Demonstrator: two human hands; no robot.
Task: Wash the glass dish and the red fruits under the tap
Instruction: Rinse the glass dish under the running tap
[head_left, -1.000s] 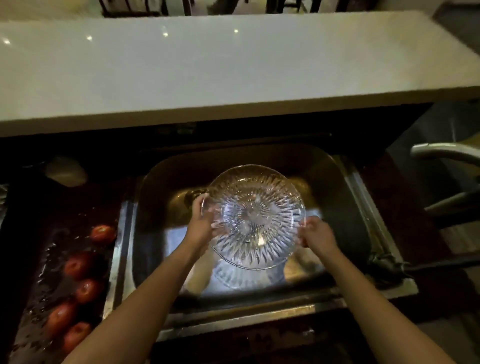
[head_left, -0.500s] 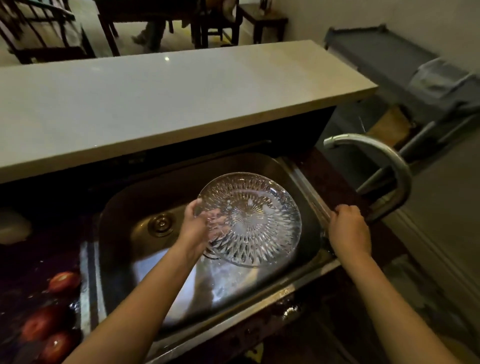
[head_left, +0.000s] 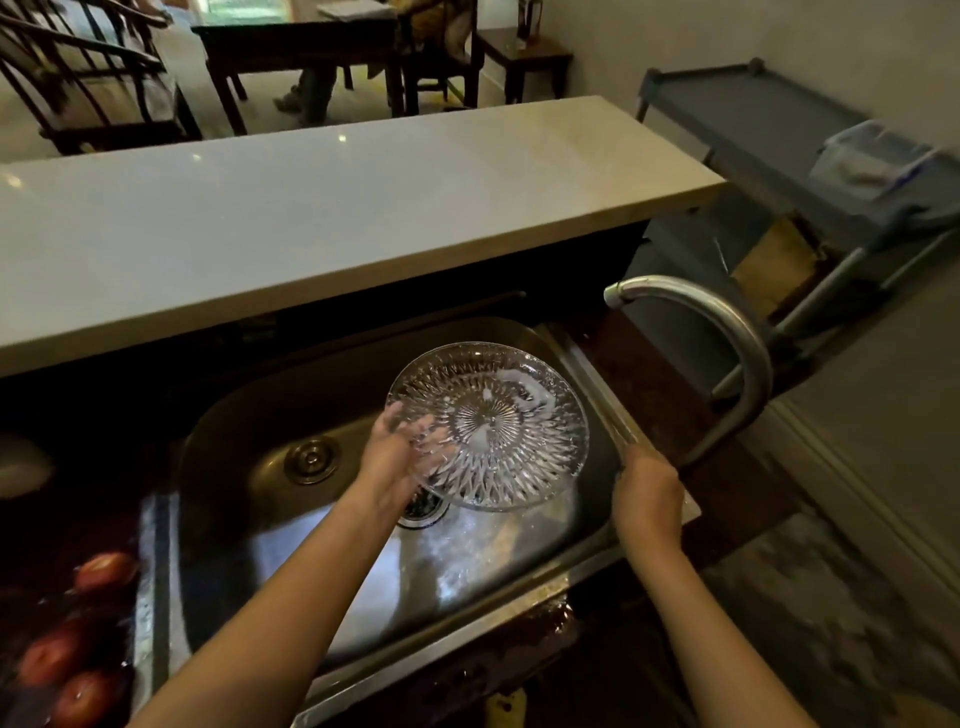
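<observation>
A round cut-glass dish (head_left: 498, 426) hangs tilted over the steel sink (head_left: 291, 395), with a little water or foam on its upper right. My left hand (head_left: 392, 457) holds it by the left rim, fingers showing through the glass. My right hand (head_left: 647, 491) rests at the sink's right rim by the foot of the curved steel tap (head_left: 727, 338); what it grips is hidden. The tap's spout sits up and right of the dish, with no stream visible. Three red fruits (head_left: 104, 569) (head_left: 49, 657) (head_left: 83, 699) lie on the wet dark counter at the lower left.
A pale raised countertop (head_left: 311, 208) runs behind the sink. The sink holds a drain (head_left: 310, 460) and a strainer under the dish. A grey cart (head_left: 810, 150) stands at the right, with dark chairs and a table beyond the counter.
My right hand let go of the dish's right rim and moved to the sink's right edge by the tap base. The view swung right, bringing the tap into sight.
</observation>
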